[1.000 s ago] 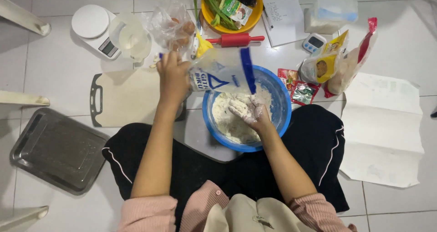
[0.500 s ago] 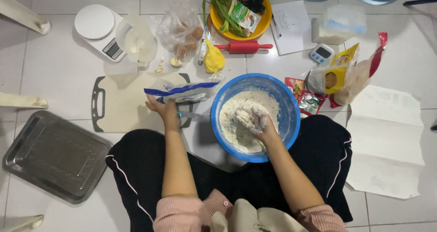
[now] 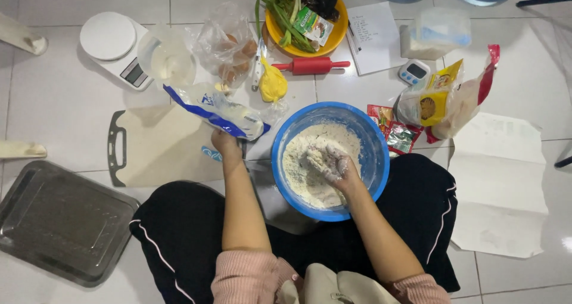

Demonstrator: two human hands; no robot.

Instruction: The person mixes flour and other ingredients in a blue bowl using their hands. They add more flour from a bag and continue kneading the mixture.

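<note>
I sit on the tiled floor with a blue bowl (image 3: 381, 161) of flour mixture between my knees. My right hand (image 3: 336, 167) is down in the flour, coated white, its fingers curled around a clump of the mixture. My left hand (image 3: 226, 144) grips a blue-and-white flour bag (image 3: 217, 108) by its lower end and holds it tilted over the cutting board (image 3: 161, 152), left of the bowl.
A kitchen scale (image 3: 113, 47), clear jug (image 3: 167, 56), bag of eggs (image 3: 229, 47), yellow plate (image 3: 304, 39) of greens, red rolling pin (image 3: 313, 65), timer (image 3: 414, 73) and snack packets (image 3: 441, 98) ring the bowl. A metal tray (image 3: 62, 220) lies bottom left, paper (image 3: 500, 179) to the right.
My left hand has carried the flour bag away from above the bowl, leftward and down over the cutting board. My right hand keeps working in the flour.
</note>
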